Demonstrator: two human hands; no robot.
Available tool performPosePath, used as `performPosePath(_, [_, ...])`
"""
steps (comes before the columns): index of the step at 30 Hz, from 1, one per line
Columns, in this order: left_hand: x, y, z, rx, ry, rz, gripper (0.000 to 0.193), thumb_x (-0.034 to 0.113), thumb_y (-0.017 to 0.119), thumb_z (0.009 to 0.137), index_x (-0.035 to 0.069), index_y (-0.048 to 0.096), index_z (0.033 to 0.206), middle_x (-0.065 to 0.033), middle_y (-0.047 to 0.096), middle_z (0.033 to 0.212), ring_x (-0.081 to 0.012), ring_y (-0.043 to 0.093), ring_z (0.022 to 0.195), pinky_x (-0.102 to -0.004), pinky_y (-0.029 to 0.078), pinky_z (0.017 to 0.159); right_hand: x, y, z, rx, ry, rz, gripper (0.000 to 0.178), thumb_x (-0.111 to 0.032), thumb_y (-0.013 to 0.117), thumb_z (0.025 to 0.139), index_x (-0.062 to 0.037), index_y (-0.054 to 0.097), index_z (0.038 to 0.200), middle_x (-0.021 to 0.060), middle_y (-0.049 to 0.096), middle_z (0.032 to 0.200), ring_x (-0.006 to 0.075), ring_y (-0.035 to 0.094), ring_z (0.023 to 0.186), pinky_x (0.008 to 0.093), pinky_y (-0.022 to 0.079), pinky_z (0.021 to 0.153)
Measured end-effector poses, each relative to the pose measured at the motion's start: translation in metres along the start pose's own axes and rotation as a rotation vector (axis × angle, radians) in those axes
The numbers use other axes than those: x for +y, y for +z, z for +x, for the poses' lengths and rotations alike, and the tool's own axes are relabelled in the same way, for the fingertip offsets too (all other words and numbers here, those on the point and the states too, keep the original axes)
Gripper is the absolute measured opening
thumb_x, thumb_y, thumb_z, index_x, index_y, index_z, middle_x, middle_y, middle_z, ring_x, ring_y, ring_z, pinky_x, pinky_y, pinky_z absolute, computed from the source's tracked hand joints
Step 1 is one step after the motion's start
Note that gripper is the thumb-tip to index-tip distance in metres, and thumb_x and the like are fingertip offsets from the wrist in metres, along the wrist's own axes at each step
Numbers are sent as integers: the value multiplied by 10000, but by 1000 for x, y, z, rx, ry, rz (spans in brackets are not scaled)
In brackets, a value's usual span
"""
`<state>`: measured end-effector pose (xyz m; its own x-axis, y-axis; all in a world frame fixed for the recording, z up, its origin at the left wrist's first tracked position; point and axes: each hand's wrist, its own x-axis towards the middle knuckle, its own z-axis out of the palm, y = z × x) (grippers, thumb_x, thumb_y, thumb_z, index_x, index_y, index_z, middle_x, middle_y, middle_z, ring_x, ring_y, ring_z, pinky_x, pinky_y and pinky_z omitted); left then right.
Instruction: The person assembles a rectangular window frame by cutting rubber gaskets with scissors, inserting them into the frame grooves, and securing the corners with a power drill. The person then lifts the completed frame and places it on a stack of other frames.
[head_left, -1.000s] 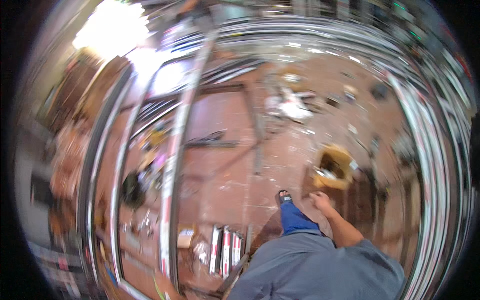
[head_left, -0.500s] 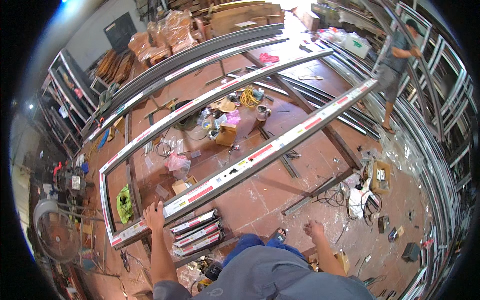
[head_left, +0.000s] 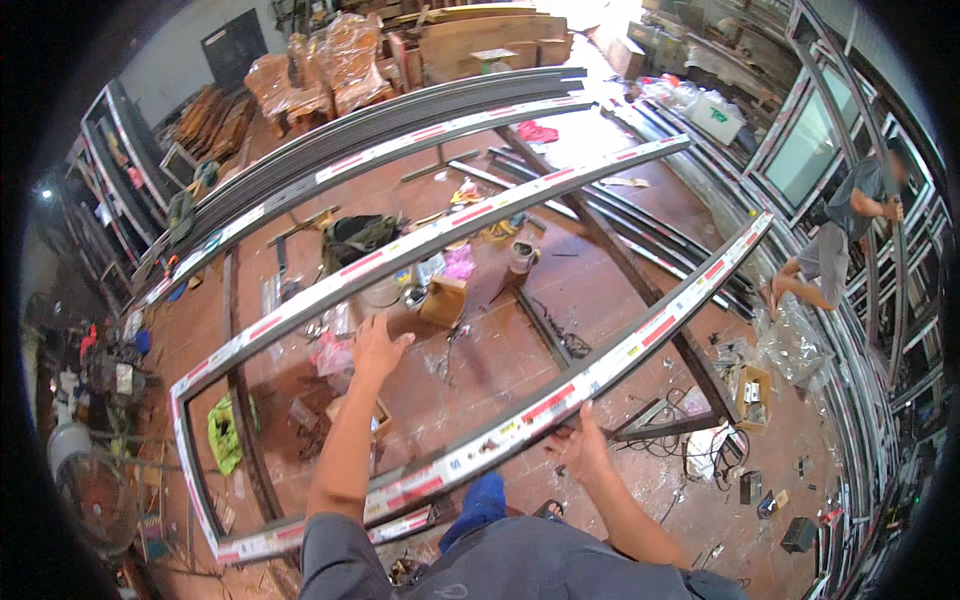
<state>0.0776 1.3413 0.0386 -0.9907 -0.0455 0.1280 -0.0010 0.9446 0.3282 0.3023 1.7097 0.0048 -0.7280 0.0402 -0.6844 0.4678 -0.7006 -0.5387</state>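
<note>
A long metal frame (head_left: 418, 488) with taped, printed strips along its rails lies in front of me, resting on dark metal supports (head_left: 690, 368). Over the opening between its near and middle rails, my left hand (head_left: 378, 348) reaches forward with fingers apart, holding nothing. My right hand (head_left: 583, 448) is at the near rail's edge on my side, thumb up against it and fingers spread underneath. Whether those fingers press on the metal, I cannot tell. Partly hidden under the near rail are short taped metal pieces (head_left: 405, 526).
Below the frame the floor holds an open cardboard box (head_left: 443, 301), a cup (head_left: 522, 256) and pink plastic (head_left: 334, 354). Long dark profiles (head_left: 400, 112) lie beyond. At right, a person (head_left: 850, 225) handles long metal bars. A standing fan (head_left: 95, 490) is at left.
My left hand has left the near rail and moved forward over the opening. My right hand has come up to that rail, which now appears closer to me. The person has shifted right.
</note>
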Motion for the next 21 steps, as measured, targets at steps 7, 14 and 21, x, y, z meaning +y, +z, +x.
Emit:
performPosePath(7, [66,42,191,71,147,100,971,478,864,780,87,415,1548,-186,456,1545,-379,408,1456,-606,347,1154,18,28,41,256,-57,124,646,-648,619,970,-121,600,1343,86,655,1350,297,625,1194,574,467,1013])
performPosePath(14, [122,82,271,-235,122,121,1043,598,877,670,92,459,1481,-204,529,1488,-382,521,1377,-609,387,1120,-16,39,58,414,-162,390,553,-466,697,990,-40,603,1328,140,675,1289,326,641,1180,545,498,1071])
performPosePath(21, [134,81,287,-247,176,85,1019,621,887,622,35,540,1380,-195,697,1258,-392,671,1172,-469,505,1024,-14,39,68,430,-236,434,548,-479,711,969,-66,611,1315,144,661,1301,353,603,1222,612,460,1072])
